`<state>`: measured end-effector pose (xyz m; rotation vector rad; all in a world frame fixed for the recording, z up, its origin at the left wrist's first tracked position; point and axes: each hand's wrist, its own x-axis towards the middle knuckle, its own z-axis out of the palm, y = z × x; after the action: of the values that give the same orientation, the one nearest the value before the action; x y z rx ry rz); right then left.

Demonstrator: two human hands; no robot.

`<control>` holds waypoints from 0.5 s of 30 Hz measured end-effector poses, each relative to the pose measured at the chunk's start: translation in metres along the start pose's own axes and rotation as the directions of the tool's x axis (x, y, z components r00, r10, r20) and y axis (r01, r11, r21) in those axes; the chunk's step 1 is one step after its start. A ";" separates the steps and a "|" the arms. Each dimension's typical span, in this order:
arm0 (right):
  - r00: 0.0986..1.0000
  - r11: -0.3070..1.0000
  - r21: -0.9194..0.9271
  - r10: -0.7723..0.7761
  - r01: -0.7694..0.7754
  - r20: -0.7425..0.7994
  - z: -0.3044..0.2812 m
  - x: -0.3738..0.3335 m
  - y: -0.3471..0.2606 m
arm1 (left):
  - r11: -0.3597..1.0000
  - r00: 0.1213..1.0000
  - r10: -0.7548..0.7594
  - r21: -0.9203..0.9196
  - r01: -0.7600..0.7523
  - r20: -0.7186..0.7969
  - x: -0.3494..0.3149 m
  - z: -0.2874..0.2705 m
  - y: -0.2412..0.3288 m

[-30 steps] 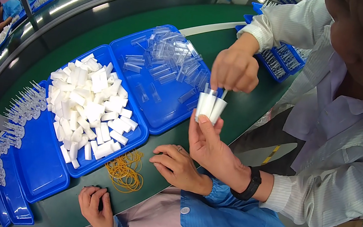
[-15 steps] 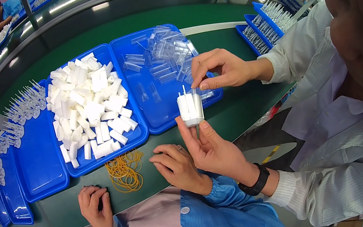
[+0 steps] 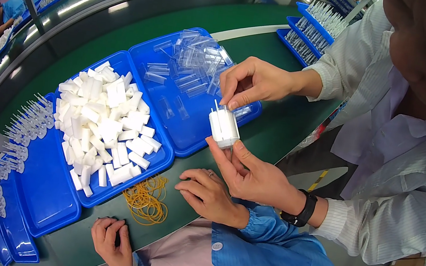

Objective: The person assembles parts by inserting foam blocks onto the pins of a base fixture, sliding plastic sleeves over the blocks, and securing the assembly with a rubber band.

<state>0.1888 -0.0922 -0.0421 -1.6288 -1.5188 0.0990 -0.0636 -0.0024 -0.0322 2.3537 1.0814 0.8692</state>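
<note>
My left hand [image 3: 112,248] rests at the near edge of the green table, fingers loosely bent and apart, nothing seen in it. My right hand [image 3: 213,196] lies open with a ring on one finger, just right of a tangle of yellow rubber bands [image 3: 146,200]. Above it, another person's lower hand [image 3: 258,182] holds a white cylindrical part [image 3: 223,125] by its base. That person's upper hand [image 3: 257,84] pinches at the part's top, where thin white prongs stand up. What the fingertips grip there is too small to make out.
A blue tray [image 3: 166,145] is heaped with white blocks [image 3: 109,122]. Another blue tray [image 3: 146,80] behind holds clear plastic pieces [image 3: 195,66]. At left, blue trays [image 3: 49,196] carry rows of white pronged parts [image 3: 14,157]. Stacked trays [image 3: 304,33] stand at the back right.
The other person's upper hand has shifted slightly at the top of the white part, its fingers now closer to the prongs. My two hands have not visibly moved.
</note>
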 end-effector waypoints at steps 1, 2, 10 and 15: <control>1.000 1.000 0.000 -0.002 0.002 0.000 0.000 0.000 -0.001 | 1.000 1.000 0.001 0.011 -0.001 0.002 0.000 -0.001 0.001; 1.000 1.000 0.006 -0.001 0.001 -0.002 0.000 0.000 -0.001 | 1.000 1.000 0.001 0.022 -0.001 0.004 0.000 -0.002 0.002; 1.000 1.000 0.014 0.007 -0.007 -0.009 -0.001 0.001 0.000 | 1.000 1.000 0.000 0.020 -0.001 0.005 0.001 0.000 -0.001; 1.000 1.000 0.019 0.011 -0.011 0.001 -0.004 0.003 -0.003 | 1.000 1.000 0.002 0.030 -0.003 0.005 0.000 0.000 -0.001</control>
<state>0.1889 -0.0925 -0.0365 -1.6222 -1.5060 0.1201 -0.0641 -0.0020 -0.0325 2.3806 1.0971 0.8538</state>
